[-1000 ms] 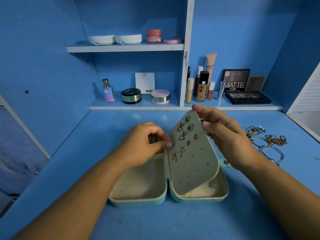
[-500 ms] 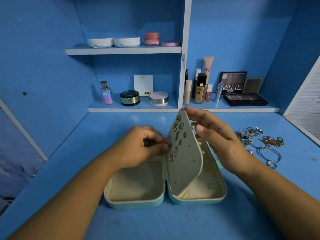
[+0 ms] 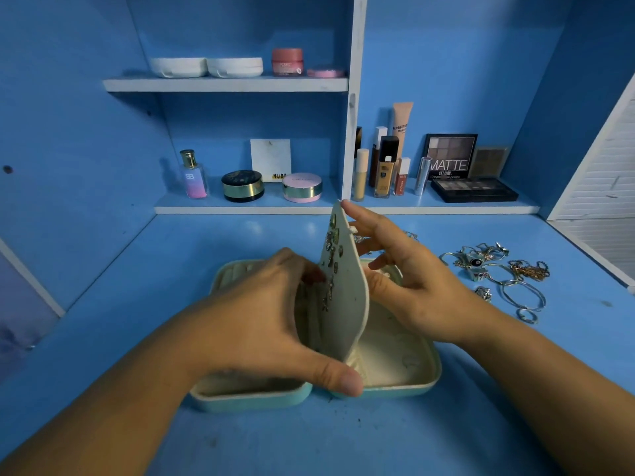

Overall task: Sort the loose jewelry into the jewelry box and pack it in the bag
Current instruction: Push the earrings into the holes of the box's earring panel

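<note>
Jewelry box (image 3: 251, 401) lies open flat on the blue desk (image 3: 378, 441) right below me, a rounded clamshell with a smooth mint-green outer shell and a cream lining that looks soft and a bit smudged. The left half has ribbed padded rolls along its far edge. From the hinge between the two halves rises the earring panel (image 3: 347, 297), a stiff cream leaf with a curved, tapering outline, standing nearly upright and edge-on to me. Small metal earrings (image 3: 331, 255), some with green stones, are pinned in a column on its left face.

My left hand (image 3: 261, 324) holds that panel: the fingers curl onto the studded face and the thumb stretches along its near lower edge, at the box's front rim. My right hand (image 3: 412, 286) is on the other side, over the right half, fingers loosely straight, with the index fingertip touching the panel's top tip and the rest spread behind it.

To the right of the box, apart from it, the loose jewelry (image 3: 498, 273) lies in a tangle of thin silver bangles, rings and a gold chain.
</note>
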{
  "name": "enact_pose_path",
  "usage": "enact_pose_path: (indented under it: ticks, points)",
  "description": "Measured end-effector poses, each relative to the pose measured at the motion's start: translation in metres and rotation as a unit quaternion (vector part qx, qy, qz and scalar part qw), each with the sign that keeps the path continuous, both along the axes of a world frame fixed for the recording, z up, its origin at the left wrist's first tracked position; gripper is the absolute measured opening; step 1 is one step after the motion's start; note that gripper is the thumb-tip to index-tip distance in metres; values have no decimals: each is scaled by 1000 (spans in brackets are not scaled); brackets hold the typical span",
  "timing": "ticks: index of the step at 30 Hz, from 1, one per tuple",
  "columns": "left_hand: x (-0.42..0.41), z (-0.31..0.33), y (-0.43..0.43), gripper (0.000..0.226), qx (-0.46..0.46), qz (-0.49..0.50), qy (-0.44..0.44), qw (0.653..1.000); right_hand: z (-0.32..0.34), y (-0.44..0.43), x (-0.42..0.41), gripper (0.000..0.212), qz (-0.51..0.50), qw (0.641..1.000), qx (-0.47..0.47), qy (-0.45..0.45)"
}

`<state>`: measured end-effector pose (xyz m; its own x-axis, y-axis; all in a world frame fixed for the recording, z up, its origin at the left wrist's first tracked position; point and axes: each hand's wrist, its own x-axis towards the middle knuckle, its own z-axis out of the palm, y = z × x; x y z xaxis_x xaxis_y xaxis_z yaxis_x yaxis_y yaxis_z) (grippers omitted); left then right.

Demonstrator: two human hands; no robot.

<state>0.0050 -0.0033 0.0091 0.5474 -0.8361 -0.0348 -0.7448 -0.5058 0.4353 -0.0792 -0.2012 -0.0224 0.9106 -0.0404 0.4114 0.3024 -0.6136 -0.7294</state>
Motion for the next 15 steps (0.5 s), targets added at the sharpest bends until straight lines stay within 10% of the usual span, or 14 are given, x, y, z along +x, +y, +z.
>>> enact_pose_path:
  ticks: [8, 15]
  points:
    - [3, -4, -1, 100, 25, -4, 16, 1000, -7, -14, 8, 37, -76, 997, 27, -17]
    - [8, -2, -1, 108, 29, -15, 60, 998, -2, -40, 3, 12, -148, 947, -257, 123]
